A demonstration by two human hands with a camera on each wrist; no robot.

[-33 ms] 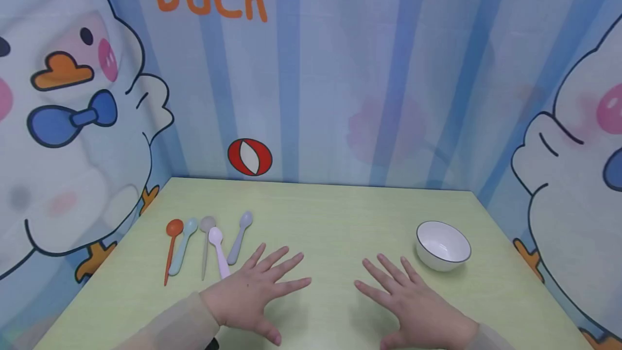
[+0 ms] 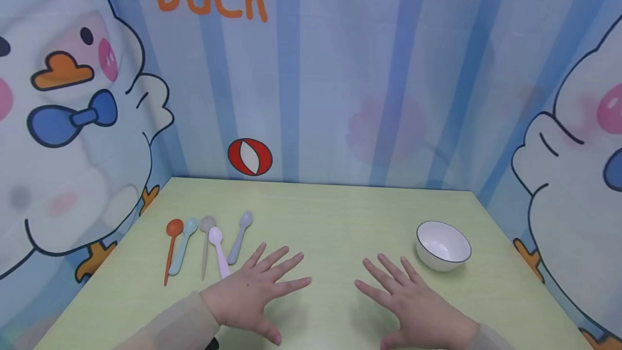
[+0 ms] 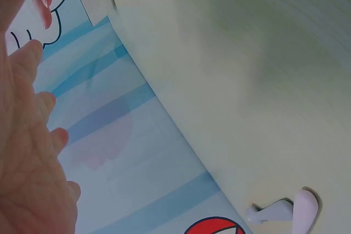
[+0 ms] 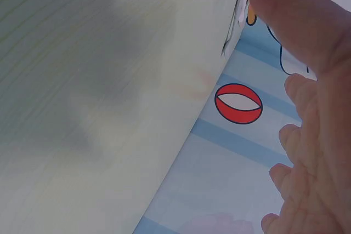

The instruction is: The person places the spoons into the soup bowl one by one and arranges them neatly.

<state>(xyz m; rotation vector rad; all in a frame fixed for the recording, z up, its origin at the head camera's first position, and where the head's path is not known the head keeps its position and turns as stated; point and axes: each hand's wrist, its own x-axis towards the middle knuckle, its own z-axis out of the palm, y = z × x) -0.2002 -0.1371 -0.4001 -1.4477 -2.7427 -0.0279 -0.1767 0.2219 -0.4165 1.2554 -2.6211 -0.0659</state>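
A: Far left of the table (image 2: 340,209): five spoons in a loose row, handles pointing near. Orange spoon (image 2: 170,247), then pale green spoon (image 2: 183,246), grey spoon (image 2: 206,244), pink spoon (image 2: 218,251), blue-grey spoon (image 2: 239,237). None lifted.

B: Any contact with the hands?

A: Left hand (image 2: 252,293) lies flat on the table, palm down, fingers spread and straight. It holds nothing. The pink spoon's handle end runs up to the edge of that hand near the little-finger side; touching or just beside, cannot tell from the head view. The left wrist view shows only a pink spoon bowl and the blue-grey one past the fingers, no grip.

B: Right side?

A: Right hand (image 2: 413,301) is the same: flat, fingers spread, nothing in it. White bowl (image 2: 443,244) with a dark rim sits just beyond and to the right of it, apart from the fingertips. The bowl looks bare inside.

B: So how far along?

A: My judgement: nothing is done yet. All five spoons lie on the left, the bowl stands untouched on the right, well apart from them, and both hands rest between. Whatever handling involves spoons and bowl is all left to do.

B: Backdrop?

A: Duck curtain (image 2: 389,69) behind, red ball print at the far edge.
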